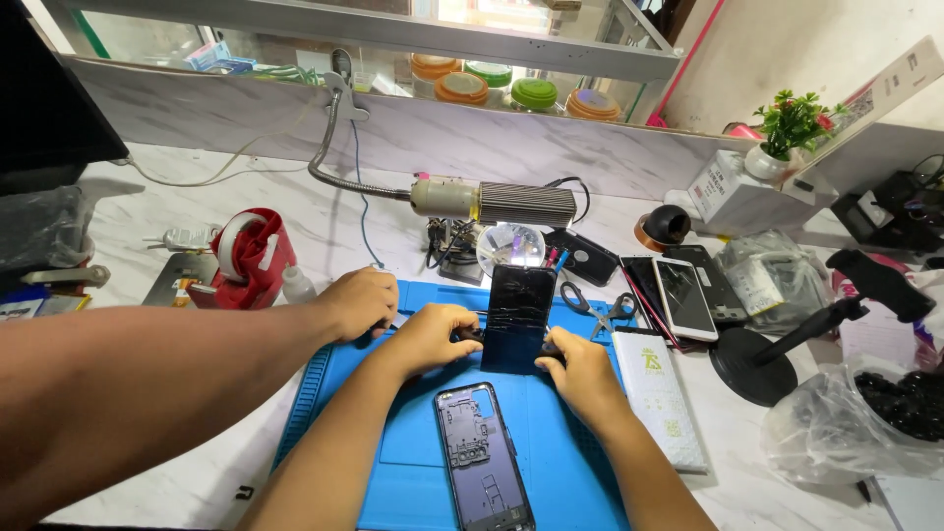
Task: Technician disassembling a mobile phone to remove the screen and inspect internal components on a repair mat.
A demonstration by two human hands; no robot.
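A dark phone screen panel [518, 317] is being held upright on the blue mat [413, 472], pinched between the left hand [433, 337] and right hand [580, 374]. A phone frame [482, 457] is lying just below. Another person's hand [359, 302] is resting alongside, on the left.

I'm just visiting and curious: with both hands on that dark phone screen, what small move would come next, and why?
Probably a gentle lift of the cracked screen panel off the blue mat. The left hand and right hand grip its lower corners, it stands tilted up, and the bare phone frame lies apart, nearer the person. A third hand, someone else's, rests beside them.
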